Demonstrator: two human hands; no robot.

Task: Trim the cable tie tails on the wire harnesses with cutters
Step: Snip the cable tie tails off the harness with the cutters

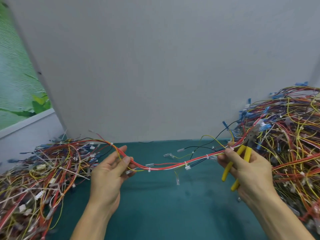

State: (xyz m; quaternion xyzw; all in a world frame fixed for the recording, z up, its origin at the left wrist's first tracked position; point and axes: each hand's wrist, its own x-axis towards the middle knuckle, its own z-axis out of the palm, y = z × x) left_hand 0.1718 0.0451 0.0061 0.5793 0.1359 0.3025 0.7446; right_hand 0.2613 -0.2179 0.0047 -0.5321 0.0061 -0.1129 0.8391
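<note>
- Two heaps of wire harnesses lie on the table, one at each side. The left pile [43, 170] is a tangle of red, yellow, white and blue wires with long white tie tails sticking out of it.
- Two bare hands are in view. The left hand [110, 168] is raised above the table, palm towards the camera, and pinches one harness [166, 168] between its thumb and curled fingers.
- That one harness hangs in a shallow sag between the hands, above the teal mat [164, 213]. It is a slim bundle of mostly red wires with white, yellow and black strands. Thin branches leave it and end in clear sleeved terminals and a small white plug.
- Five white cable ties [149, 169] show along the main run, each snug round the bundle. One more sits on a black branch above it.
- The right hand [251, 170] pinches the harness's right end with thumb and forefinger, and its other fingers curl round one pair of cutters [248, 153].
- The cutters have two yellow handles, spread apart, and a grey head pointing up and right beside the harness.
- The right pile [294, 135] is taller and carries many blue terminals.
- One grey panel [155, 66] stands behind the table.
</note>
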